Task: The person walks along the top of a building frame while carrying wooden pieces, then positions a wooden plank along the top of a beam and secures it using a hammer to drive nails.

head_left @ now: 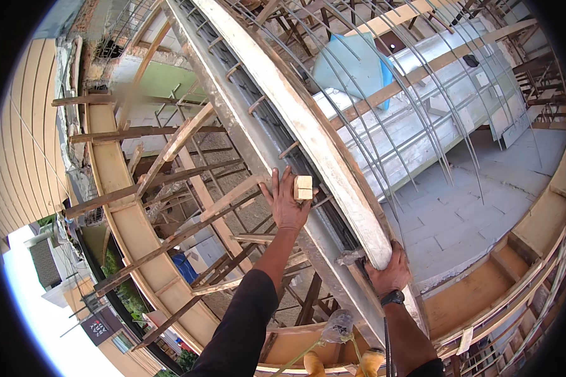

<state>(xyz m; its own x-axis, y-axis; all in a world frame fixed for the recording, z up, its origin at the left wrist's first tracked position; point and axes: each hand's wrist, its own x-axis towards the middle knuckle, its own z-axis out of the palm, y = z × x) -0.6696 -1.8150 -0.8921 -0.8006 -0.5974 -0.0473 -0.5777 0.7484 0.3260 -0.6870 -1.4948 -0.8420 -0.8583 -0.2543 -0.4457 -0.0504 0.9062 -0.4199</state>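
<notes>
the work sits high on a building site, along a long, narrow formwork channel (251, 119) that slants from the upper left down to the lower right, with dark steel bars (287, 151) running inside it. the left hand (288, 200) rests on the channel's near edge with its fingers spread; a light wooden block (303, 187), its top split by a line, stands between forefinger and thumb, though i cannot tell whether it is pinched or only touched. the right hand (390, 273) is closed around the lower end of a long pale board (333, 169), which lies along the channel's far side, its face worn and whitish; a dark watch (393, 297) circles that wrist. on the right, a grey block floor (468, 220) lies below, with thin steel rods (431, 125) jutting over silvery sheeting (371, 141) and a pale blue sheet (343, 63). on the left, timber props (176, 141) cross an open frame, and a curved tan trough (129, 229) sweeps round the outer edge. beyond it are a ribbed tan wall (31, 138), some greenery and bright sky. near the lower edge, a clear plastic bag (338, 327) sits just above two orange-yellow boots (369, 362).
</notes>
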